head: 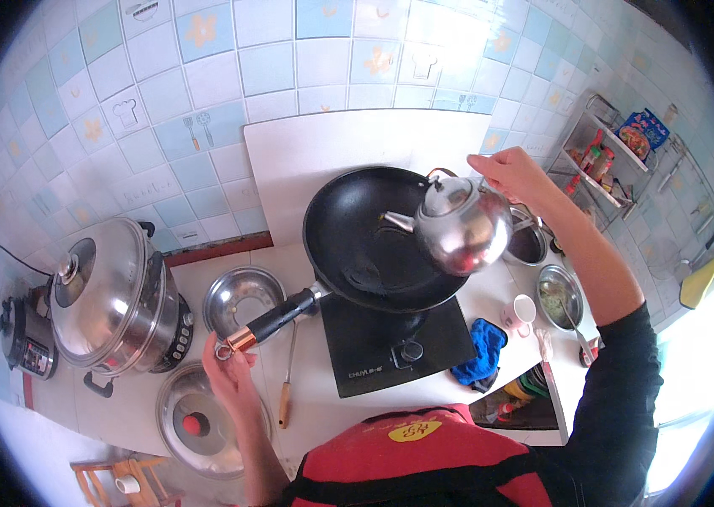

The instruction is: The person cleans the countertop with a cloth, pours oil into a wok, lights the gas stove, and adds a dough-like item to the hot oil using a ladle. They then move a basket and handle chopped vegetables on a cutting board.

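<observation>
My left hand (230, 374) is at the ring end of the black frying pan's (363, 234) handle, with fingers on its copper-coloured tip. The pan is above a black induction cooktop (395, 355) and has a little liquid inside. My right hand (502, 171) grips the handle of a shiny steel kettle (467, 228), tilted over the pan's right side with its spout pointing left into the pan. Whether liquid leaves the spout cannot be made out. A steel bowl (244, 301) lies behind the pan handle, and a wooden-handled utensil (285, 393) lies just in front.
At left stand a large lidded steel steamer (110, 304) and an electric cooker (27, 342). A pan lid (205, 418) lies near my left arm. To the right are a blue cloth (480, 355), a mug (518, 312), a bowl with a spoon (558, 298), an open drawer and a wall rack (610, 158).
</observation>
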Available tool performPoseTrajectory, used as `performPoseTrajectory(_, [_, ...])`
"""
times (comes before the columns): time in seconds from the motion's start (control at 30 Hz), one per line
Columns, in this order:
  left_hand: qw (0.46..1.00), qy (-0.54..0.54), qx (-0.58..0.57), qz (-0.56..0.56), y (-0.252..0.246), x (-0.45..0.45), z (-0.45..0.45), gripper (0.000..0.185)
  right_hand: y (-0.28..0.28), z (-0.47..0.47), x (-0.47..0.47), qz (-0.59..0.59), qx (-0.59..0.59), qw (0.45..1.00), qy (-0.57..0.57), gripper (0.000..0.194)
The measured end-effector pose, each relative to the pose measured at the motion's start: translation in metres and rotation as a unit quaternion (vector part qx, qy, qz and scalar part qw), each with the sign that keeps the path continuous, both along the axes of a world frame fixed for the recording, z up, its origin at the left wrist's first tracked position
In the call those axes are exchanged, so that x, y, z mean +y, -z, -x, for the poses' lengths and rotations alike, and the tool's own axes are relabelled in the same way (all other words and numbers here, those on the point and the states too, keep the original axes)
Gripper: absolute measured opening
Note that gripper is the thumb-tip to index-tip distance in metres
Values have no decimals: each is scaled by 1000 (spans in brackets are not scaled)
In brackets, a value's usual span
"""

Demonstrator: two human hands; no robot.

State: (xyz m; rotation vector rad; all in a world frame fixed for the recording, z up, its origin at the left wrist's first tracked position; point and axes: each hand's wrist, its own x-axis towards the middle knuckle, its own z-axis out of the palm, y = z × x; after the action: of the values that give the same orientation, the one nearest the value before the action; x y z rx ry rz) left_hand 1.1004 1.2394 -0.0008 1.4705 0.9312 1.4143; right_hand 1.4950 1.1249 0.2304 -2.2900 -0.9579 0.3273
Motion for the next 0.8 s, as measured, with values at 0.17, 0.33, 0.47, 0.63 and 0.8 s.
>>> performPoseTrajectory(0.17, [1000, 3, 1, -2, -3, -2, 3, 44, 9, -31, 13, -48, -85, 994, 40, 57])
performPoseTrajectory(0.33, [1000, 2, -8, 7, 2, -3, 7, 44, 8, -57, -10, -42, -127, 989, 65, 57])
performPoseTrajectory(0.47, [1000, -11, 1, -11, 3, -4, 5, 42, -1, -51, -40, -9, -122, 992, 38, 51])
performPoseTrajectory(0.63, [1000, -8, 3, -4, 7, -3, 4, 41, -1, -34, -68, 28, -61, 998, 21, 49])
performPoseTrajectory(0.8, [1000, -3, 8, -6, 4, -4, 1, 41, 7, -4, -59, 40, 3, 999, -30, 48])
